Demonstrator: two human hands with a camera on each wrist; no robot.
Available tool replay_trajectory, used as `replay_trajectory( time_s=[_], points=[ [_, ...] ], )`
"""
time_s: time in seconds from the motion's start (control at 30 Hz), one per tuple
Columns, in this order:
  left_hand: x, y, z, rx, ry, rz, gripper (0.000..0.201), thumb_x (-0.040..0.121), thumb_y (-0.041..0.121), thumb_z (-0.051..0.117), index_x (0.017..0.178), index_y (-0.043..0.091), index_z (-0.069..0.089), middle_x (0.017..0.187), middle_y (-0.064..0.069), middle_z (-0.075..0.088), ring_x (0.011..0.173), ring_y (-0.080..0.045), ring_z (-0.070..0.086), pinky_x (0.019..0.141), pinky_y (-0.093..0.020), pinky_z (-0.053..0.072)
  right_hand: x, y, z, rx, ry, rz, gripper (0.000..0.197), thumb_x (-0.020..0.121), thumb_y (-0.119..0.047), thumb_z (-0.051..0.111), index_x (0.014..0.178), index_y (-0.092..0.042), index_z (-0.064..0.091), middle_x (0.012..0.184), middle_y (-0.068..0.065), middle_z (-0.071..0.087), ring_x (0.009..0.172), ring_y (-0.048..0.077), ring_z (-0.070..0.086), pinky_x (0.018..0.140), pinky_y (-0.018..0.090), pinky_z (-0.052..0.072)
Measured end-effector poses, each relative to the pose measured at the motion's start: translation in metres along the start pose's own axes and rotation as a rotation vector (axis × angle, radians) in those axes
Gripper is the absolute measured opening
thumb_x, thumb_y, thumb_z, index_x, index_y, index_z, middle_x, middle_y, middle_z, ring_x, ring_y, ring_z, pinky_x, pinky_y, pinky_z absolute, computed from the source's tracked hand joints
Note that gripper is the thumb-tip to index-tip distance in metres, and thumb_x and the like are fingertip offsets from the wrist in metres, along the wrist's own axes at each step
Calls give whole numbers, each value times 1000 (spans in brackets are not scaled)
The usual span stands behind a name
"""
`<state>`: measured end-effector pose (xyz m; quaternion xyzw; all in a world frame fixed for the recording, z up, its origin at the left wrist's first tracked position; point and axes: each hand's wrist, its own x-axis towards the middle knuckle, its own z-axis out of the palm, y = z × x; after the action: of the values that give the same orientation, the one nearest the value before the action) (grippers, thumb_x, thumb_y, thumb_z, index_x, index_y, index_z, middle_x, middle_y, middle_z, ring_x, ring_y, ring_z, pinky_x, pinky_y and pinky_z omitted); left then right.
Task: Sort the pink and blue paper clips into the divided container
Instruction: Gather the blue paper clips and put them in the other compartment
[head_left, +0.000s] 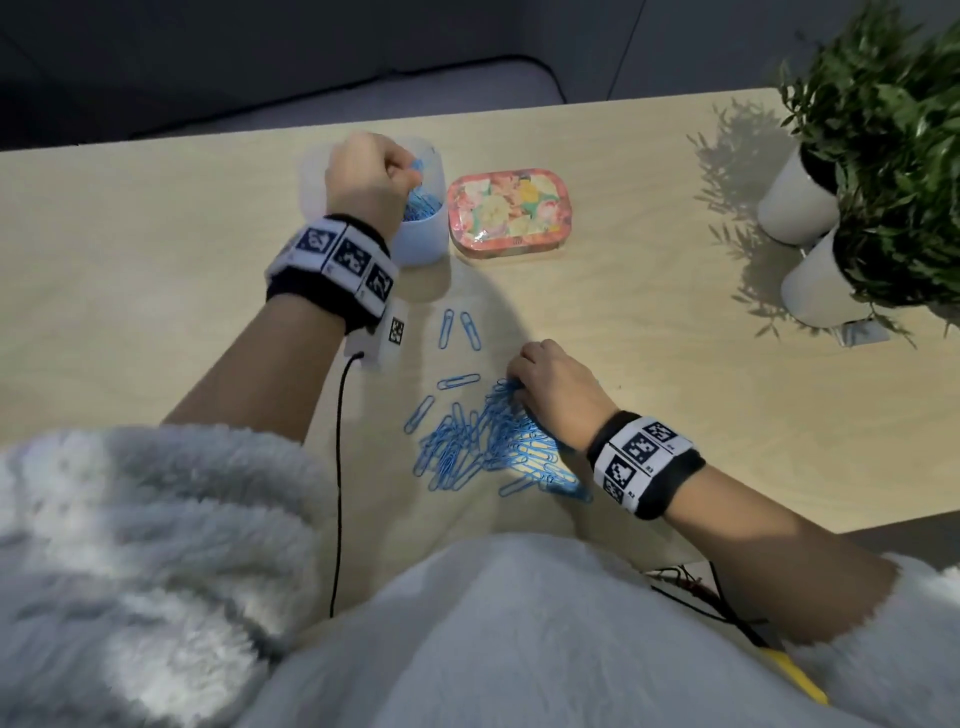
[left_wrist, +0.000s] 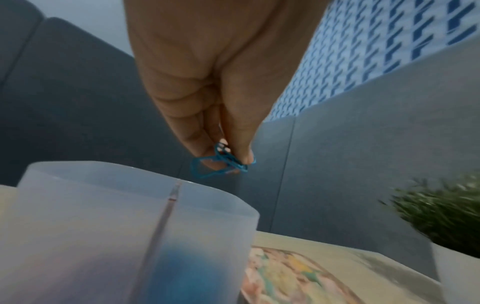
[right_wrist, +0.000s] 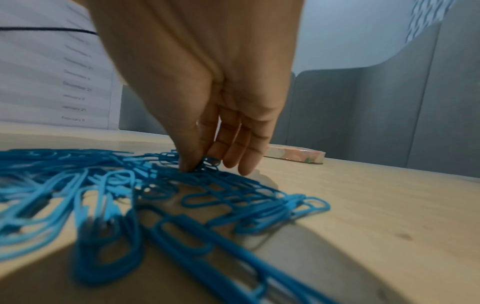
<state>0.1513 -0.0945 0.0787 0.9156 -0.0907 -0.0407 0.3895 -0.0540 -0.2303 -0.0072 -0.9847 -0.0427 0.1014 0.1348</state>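
Head view shows the left hand (head_left: 371, 176) held over the translucent divided container (head_left: 426, 234) at the far side of the wooden table (head_left: 649, 364), its thumb and fingertips pinching a small cluster of blue paper clips (left_wrist: 223, 162) above the rim. The left wrist view shows the divider wall, with a blue mass behind the frosted wall to its right; what lies in the other compartment cannot be made out. The right hand (head_left: 558, 387) is down on the far edge of the loose pile of blue clips (head_left: 493, 441) near the table's front edge, thumb and forefinger closing on 1 or 2 clips (right_wrist: 209, 162) while the other fingers hang straight beside them. A few single clips (head_left: 457, 327) lie apart between pile and container. No pink clips show on the table, so the pink half looks finished and the blue half is in hand. The next move calls for letting the pinched cluster go over the blue side, clear of the divider, and for lifting the right hand's pick free of its tangled neighbours. A floral tin (head_left: 509, 210) sits just beside the container.
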Motion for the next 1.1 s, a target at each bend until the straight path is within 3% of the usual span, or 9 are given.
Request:
replay_trajectory(
  time_s=[0.2,0.33,0.5,0.6,0.7,0.8,0.9,0.97,1.1],
  points=[
    [28,-2,7,217,-88,-48,19,85,17,61,94,2,70,102,-16,69,98,-31,62,85,-34,47,1,0,-3,92,-67,35,18,81,-1,52,97,-6,57,100,16,60,98,33,52,75,39,43],
    [18,-9,4,135,-129,-10,23,87,19,53,65,24,54,83,-10,52,80,-24,47,77,-26,38,4,6,-19,308,-49,129,16,77,-11,63,93,-8,61,94,16,66,89,32,59,74,38,46],
    [-32,-35,-17,101,-34,157,17,85,15,56,96,8,68,97,-13,70,89,-27,63,86,-33,48,39,2,-65,559,59,214,10,76,-12,71,81,-7,64,76,5,63,70,18,54,65,28,43],
    [-76,-61,-15,108,-141,92,13,84,10,60,93,6,68,92,-15,71,81,-26,64,79,-31,50,83,-8,-97,679,118,221,33,75,-6,70,59,-21,46,58,-2,53,56,10,55,59,26,45],
    [-114,-80,-4,72,-307,-1,12,85,6,59,93,4,67,92,-14,70,74,-20,57,72,-24,42,132,-20,-117,713,192,283,37,74,-4,68,56,-21,40,55,-2,49,37,-2,53,49,16,46],
    [-142,-92,5,91,-422,-50,11,86,12,59,94,8,66,91,-10,68,77,-19,57,74,-26,43,170,-33,-129,763,192,328,35,76,-2,67,57,-16,41,59,3,53,53,16,64,61,37,56],
    [-159,-100,9,141,-493,-21,14,85,21,62,93,10,64,92,-9,65,83,-23,58,79,-35,49,184,-45,-131,583,122,327,20,77,-23,71,79,-10,56,81,7,63,83,25,66,77,37,55],
    [-166,-102,9,147,-497,0,22,81,28,67,92,9,63,89,-9,61,80,-23,57,77,-36,49,181,-47,-130,425,132,305,28,81,-31,65,93,-6,60,92,9,64,86,24,61,85,39,53],
    [-177,-107,10,185,-491,16,46,70,42,75,97,10,57,88,-2,50,78,-20,53,71,-29,44,145,-39,-104,337,246,239,21,88,-19,46,83,-5,60,94,19,66,87,31,59,78,40,48]
  ],
)
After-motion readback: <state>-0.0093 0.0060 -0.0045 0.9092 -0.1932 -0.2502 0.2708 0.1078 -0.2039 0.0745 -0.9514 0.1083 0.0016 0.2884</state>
